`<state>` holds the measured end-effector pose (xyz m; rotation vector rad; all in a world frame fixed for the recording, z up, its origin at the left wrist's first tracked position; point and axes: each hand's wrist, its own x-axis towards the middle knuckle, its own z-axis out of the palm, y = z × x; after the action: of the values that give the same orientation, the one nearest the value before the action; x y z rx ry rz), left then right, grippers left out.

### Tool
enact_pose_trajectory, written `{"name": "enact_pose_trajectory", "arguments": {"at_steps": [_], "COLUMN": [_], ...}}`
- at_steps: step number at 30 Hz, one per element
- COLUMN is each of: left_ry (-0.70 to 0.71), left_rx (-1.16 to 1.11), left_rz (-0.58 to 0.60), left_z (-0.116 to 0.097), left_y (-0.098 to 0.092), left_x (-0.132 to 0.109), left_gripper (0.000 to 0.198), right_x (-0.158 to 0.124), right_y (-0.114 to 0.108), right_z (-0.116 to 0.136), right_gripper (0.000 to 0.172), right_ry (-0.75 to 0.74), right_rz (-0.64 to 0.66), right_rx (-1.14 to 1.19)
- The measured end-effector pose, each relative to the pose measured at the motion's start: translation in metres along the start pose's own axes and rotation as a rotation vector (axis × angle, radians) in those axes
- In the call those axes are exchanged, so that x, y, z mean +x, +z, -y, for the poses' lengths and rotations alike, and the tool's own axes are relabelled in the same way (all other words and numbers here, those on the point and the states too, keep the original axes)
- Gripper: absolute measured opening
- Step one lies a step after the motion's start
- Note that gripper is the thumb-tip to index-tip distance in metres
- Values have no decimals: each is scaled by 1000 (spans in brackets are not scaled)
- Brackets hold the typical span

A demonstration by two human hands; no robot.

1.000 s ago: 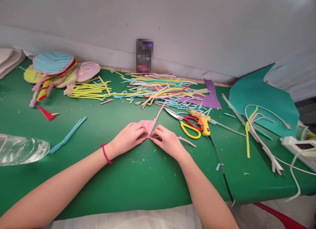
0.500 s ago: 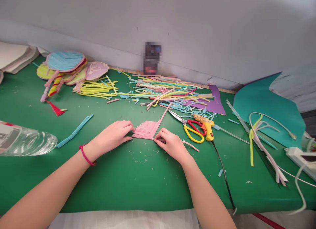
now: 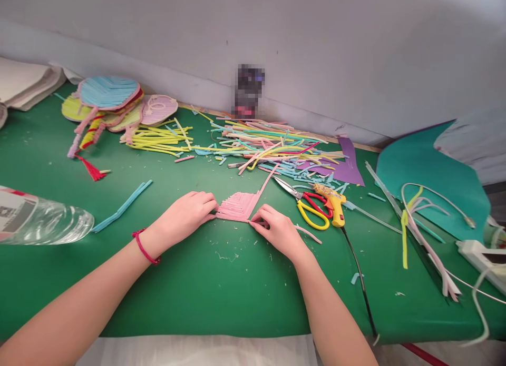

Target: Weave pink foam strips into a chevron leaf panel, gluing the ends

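Note:
A pink panel of pipe cleaners (image 3: 239,204) laid side by side in angled rows lies flat on the green table. One long pink stem sticks out from it toward the upper right. My left hand (image 3: 192,213) is closed at the panel's lower left corner, thumb and fingers pinching the end of the bottom pink pipe cleaner. At the lower right corner, my right hand (image 3: 276,230) pinches the other end of that edge. Right of it lie scissors (image 3: 312,208) with red and yellow handles and a yellow glue gun (image 3: 335,205).
Loose coloured pipe cleaners (image 3: 269,145) are heaped at the back. Finished fans (image 3: 108,92) are stacked at the back left. A plastic bottle (image 3: 59,221) lies at left near blue stems (image 3: 122,205). At right are a teal sheet (image 3: 427,171), cables and a power strip (image 3: 480,255).
The whole view has shifted slightly. Both hands keep to the pink panel's lower corners, with the fingers moved only a little.

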<state>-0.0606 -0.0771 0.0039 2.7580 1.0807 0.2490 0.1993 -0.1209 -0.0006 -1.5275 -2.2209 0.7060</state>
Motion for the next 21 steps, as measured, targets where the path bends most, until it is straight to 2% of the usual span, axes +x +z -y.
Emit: {"name": "enact_pose_trajectory", "arguments": {"at_steps": [21], "left_ry": [-23], "left_rx": [35], "left_rz": [39], "left_z": [1], "left_y": [4], "left_x": [1], "left_gripper": [22], "right_x": [0], "right_y": [2], "right_z": [-2], "right_gripper": [11], "right_ry": [-7], "right_rz": [-9], "right_rx": [1]}}
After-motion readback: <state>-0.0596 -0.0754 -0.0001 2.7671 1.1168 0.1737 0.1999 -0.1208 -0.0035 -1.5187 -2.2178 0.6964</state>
